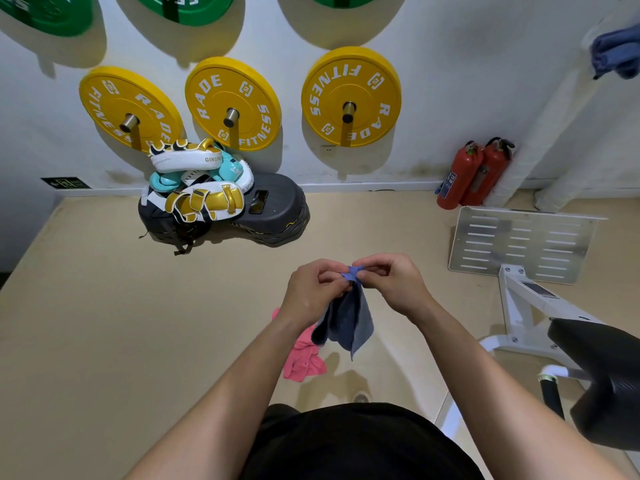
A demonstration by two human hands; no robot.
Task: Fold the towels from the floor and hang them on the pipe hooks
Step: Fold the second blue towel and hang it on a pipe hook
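Fingers [330, 276] of both hands are curled in tight and pinch the bunched top edge of the blue towel [346, 320]. The left hand [311, 291] and the right hand [396, 282] nearly touch one another just above the middle of my view. From that pinch the towel hangs toward six o'clock, clear of the floor [138, 323], loosely doubled, with one corner pointing down.

I read this as the folding step. The top corners seem to be brought together, though the fingers hide just how the edges meet.

A pink towel [304, 360] lies crumpled on the floor at about seven o'clock from the hands, partly behind the left wrist and the hanging towel. It is not yet picked up. Far out at two o'clock, at the edge of my view, a second blue towel [614, 51] hangs near the white pipe [533, 161]; I cannot make out the hook itself.

As I judge it, the next move calls for evening the hanging edges and doubling the towel once more so it stays narrow. After that comes a turn toward two o'clock to hang it. The towel is limp, so a slack pinch could let a corner slip and undo the fold.
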